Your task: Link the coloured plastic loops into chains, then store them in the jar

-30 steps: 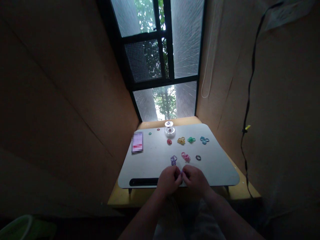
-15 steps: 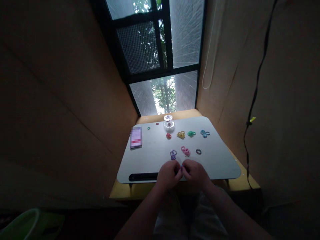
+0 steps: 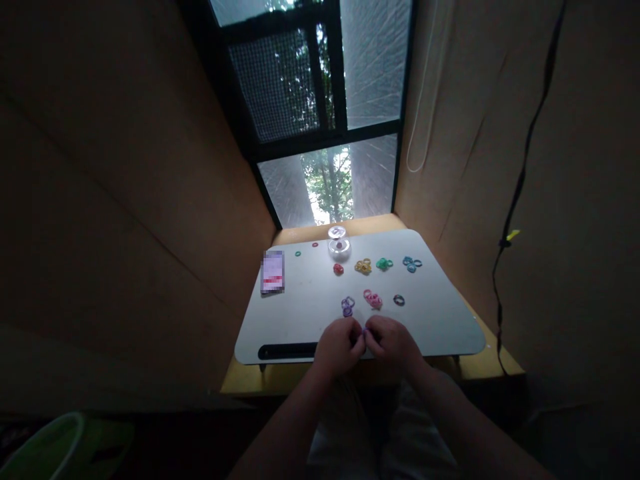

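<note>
My left hand [image 3: 341, 345] and my right hand [image 3: 391, 341] meet at the near edge of the white table [image 3: 295, 313], fingers closed and fingertips almost touching. A bit of purple shows between them, seemingly a small purple hair tie [image 3: 365, 331], mostly hidden by the fingers. Just beyond the hands lie a cluster of purple hair ties [image 3: 348, 307], a pink cluster [image 3: 373, 299] and a dark hair tie [image 3: 399, 301]. Farther back, red ones [image 3: 339, 269], yellow ones [image 3: 363, 267], green ones [image 3: 385, 264] and blue ones [image 3: 412, 264] sit in separate groups.
A clear round container [image 3: 339, 248] stands at the back. Single green [image 3: 298, 253] and red [image 3: 315, 245] rings lie left of it. A blurred phone-like object [image 3: 273, 272] is at the left. A dark slot [image 3: 287, 351] runs along the front; a cord [image 3: 520, 173] hangs at right.
Both hands keep their pinch close together, with hardly any movement of the fingers. The whole view has shifted slightly; the things on the table stay in place.
</note>
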{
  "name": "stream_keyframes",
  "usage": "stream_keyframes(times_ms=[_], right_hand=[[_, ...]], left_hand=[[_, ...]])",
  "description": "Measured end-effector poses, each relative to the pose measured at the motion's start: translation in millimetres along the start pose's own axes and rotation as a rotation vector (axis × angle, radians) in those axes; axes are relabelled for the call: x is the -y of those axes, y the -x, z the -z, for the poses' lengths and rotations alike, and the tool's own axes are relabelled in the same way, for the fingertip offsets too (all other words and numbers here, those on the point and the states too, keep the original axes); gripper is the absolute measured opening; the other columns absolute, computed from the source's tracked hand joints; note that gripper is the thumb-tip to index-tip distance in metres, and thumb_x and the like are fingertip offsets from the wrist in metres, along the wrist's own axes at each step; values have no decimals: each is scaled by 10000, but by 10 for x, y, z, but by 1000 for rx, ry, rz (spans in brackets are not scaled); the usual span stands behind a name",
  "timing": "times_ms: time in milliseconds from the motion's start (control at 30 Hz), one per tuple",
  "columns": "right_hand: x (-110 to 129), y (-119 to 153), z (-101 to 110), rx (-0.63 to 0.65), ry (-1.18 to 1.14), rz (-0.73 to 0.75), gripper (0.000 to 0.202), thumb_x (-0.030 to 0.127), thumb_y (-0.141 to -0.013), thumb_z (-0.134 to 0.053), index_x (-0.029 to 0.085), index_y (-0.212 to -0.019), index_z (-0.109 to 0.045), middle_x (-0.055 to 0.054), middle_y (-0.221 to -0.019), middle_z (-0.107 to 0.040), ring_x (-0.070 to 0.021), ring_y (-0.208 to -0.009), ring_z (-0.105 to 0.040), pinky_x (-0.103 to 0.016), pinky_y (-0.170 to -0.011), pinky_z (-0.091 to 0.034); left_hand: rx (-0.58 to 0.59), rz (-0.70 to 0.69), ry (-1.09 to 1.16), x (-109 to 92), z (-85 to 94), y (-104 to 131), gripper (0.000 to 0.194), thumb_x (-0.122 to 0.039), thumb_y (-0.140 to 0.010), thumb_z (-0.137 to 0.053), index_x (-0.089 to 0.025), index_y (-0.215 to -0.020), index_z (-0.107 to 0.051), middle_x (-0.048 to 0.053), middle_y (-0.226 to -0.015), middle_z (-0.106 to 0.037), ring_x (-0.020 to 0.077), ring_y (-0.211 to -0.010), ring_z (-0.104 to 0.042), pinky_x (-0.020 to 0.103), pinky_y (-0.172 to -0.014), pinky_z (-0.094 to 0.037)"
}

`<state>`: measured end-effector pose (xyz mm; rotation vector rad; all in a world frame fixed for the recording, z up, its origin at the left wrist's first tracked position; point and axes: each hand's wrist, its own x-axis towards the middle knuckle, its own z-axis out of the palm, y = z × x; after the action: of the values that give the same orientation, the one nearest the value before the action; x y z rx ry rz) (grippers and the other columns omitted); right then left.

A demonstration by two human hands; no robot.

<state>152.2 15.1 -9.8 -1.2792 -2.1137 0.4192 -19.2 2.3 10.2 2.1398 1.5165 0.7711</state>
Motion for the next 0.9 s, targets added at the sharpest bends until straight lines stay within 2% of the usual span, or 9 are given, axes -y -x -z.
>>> stream_keyframes(times_ms=[900], right_hand=[[57, 49, 1, -18, 27, -8, 152, 230, -864, -497, 209, -714, -517, 14, -684, -548, -150, -657, -502, -271, -629, -310]], left_hand=[[-46, -24, 3, 18, -26, 58, 78, -244, -834, -576, -206, -768, -563, 8, -738, -599, 155, -696, -529, 268, -642, -360]])
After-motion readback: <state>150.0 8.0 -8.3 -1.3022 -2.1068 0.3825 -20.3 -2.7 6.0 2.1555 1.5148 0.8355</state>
